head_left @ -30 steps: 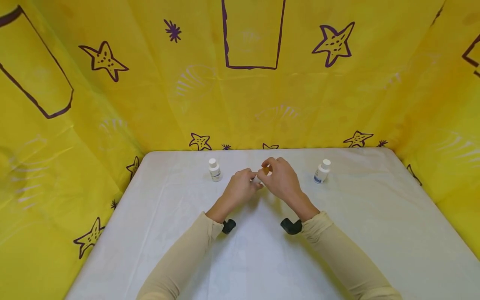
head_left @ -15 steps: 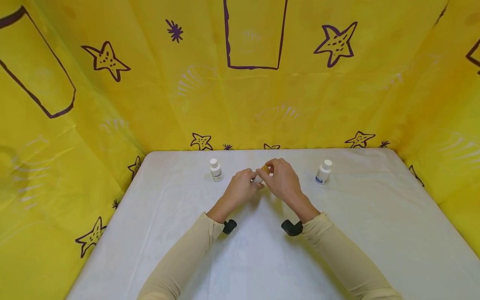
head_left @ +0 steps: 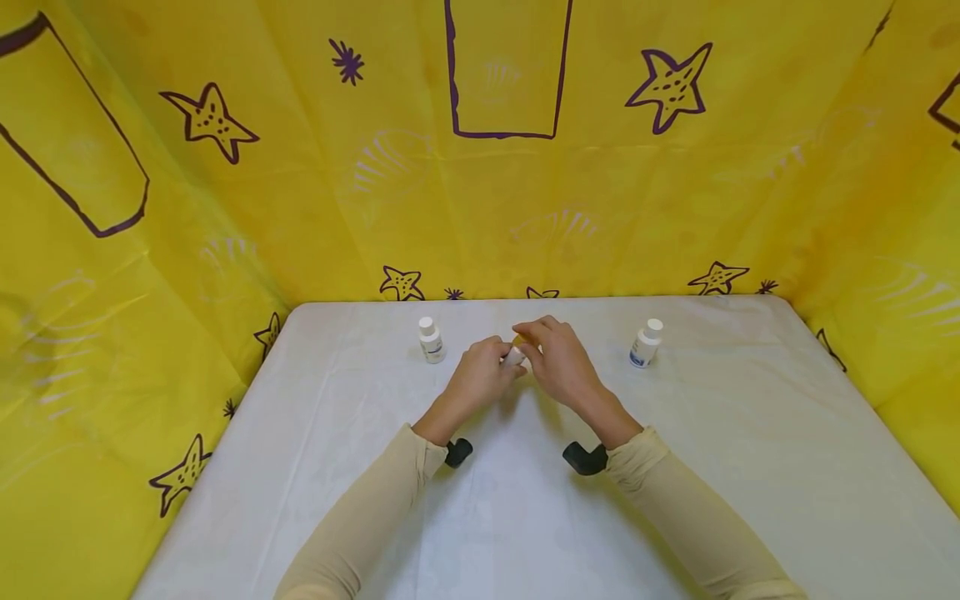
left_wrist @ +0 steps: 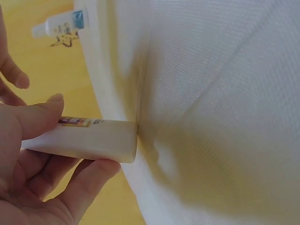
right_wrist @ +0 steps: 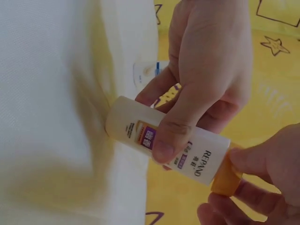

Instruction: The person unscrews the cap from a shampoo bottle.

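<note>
A small white bottle (right_wrist: 140,126) with a gold cap (right_wrist: 227,177) lies tilted between my hands, its base close to or touching the white tabletop. My left hand (head_left: 480,375) grips the bottle round its body, thumb across the printed label in the right wrist view. At the other end, my right hand (head_left: 562,362) has its thumb and a finger on the gold cap, which sits on the bottle's neck. In the left wrist view the bottle (left_wrist: 103,140) shows its lower part; the cap is hidden there.
Two more white-capped bottles stand on the white table (head_left: 495,517): a left bottle (head_left: 431,340) and a right bottle (head_left: 646,343), one on each side of my hands. Yellow patterned cloth (head_left: 480,217) walls the table's back and sides. Black mounts (head_left: 585,458) hang under the wrists.
My right hand has shifted slightly left at the cap, and its fingers have straightened somewhat and changed their placement. The left hand and the standing bottles stay where they were.
</note>
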